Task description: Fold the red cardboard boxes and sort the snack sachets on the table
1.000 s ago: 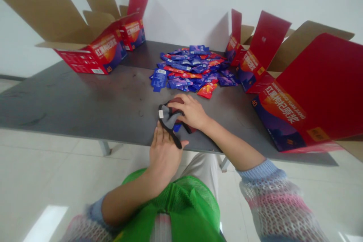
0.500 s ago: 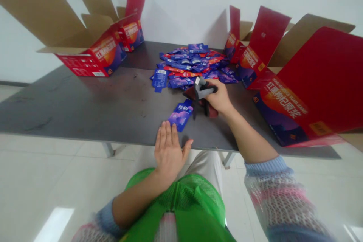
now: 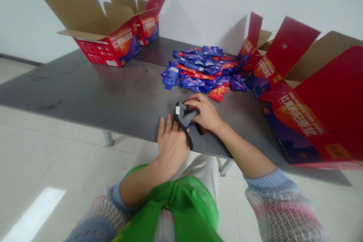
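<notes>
My right hand (image 3: pixel 205 113) grips a grey and dark red cloth (image 3: pixel 184 115) with black edging and a small white label. The cloth is pressed down near the table's front edge, over a purple-blue sachet of which only a sliver shows. Flat on the tabletop, fingers stretched out, my left hand (image 3: pixel 172 140) lies right beside the cloth, whose black edge hangs across some of its fingers. Beyond my hands is a heap of blue and red sachets (image 3: pixel 202 66), with a red sachet (image 3: pixel 219 92) at its front.
Open red cartons stand on both sides of the dark table (image 3: pixel 113 98): a left carton (image 3: pixel 113 47), a smaller back-left carton (image 3: pixel 149 28), and several on the right, the nearest right carton (image 3: pixel 306 121) being largest. A white wall rises behind.
My right hand has brought the cloth left and nearer to me, covering the sachet beside my left hand. The red sachet at the heap's front has come into sight. The camera view has turned.
</notes>
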A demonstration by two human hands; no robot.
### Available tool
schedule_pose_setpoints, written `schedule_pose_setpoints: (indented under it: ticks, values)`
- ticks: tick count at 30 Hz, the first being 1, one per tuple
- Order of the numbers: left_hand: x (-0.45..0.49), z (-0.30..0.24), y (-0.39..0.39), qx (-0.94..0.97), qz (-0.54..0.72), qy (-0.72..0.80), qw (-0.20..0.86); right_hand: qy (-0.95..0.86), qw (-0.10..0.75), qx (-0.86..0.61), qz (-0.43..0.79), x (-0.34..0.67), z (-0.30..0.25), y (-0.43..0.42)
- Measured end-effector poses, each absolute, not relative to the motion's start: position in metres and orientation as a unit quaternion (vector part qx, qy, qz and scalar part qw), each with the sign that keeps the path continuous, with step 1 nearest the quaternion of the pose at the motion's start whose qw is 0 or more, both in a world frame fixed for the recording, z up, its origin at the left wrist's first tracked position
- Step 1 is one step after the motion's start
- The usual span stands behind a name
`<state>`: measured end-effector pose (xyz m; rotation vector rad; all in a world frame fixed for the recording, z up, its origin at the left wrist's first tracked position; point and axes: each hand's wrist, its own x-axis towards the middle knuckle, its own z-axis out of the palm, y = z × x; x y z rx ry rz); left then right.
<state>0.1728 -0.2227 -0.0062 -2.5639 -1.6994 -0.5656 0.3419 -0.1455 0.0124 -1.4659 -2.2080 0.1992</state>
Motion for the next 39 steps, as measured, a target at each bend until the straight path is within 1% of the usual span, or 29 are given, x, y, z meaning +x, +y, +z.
schedule_pose_setpoints:
  ticks: [6,8,10,13,16,18,23,26,34,37,39]
  values:
    - [0.169,-0.010,-0.212,-0.809,-0.268,-0.523,0.005,-0.735,0.267,-0.622,0.031,0.357,0.008,-0.124]
    - [0.169,-0.009,-0.206,-0.807,-0.277,-0.521,0.011,-0.722,0.298,-0.623,0.022,0.368,0.009,-0.118]
    - [0.171,-0.010,-0.203,-0.809,-0.265,-0.525,0.021,-0.731,0.350,-0.585,0.027,0.379,0.015,-0.117]
    - [0.172,-0.014,-0.203,-0.812,-0.257,-0.524,0.018,-0.763,0.423,-0.483,0.072,0.390,0.027,-0.125]
    - [0.165,-0.019,-0.206,-0.819,-0.280,-0.500,0.002,-0.771,0.450,-0.437,0.112,0.387,0.035,-0.136]
    - [0.159,-0.021,-0.208,-0.824,-0.289,-0.488,-0.003,-0.779,0.432,-0.435,0.131,0.379,0.033,-0.140]
    - [0.151,-0.018,-0.209,-0.837,-0.268,-0.477,-0.002,-0.848,0.271,-0.431,0.147,0.356,0.020,-0.144]
    - [0.152,-0.017,-0.209,-0.837,-0.274,-0.474,-0.005,-0.842,0.226,-0.473,0.128,0.352,0.017,-0.143]
    - [0.153,-0.020,-0.206,-0.828,-0.292,-0.479,-0.010,-0.736,0.242,-0.629,0.059,0.372,0.012,-0.125]
    - [0.153,-0.020,-0.206,-0.828,-0.288,-0.482,-0.009,-0.717,0.259,-0.647,0.031,0.386,0.013,-0.124]
    - [0.153,-0.020,-0.206,-0.827,-0.286,-0.484,-0.006,-0.711,0.294,-0.639,0.013,0.393,0.015,-0.125]
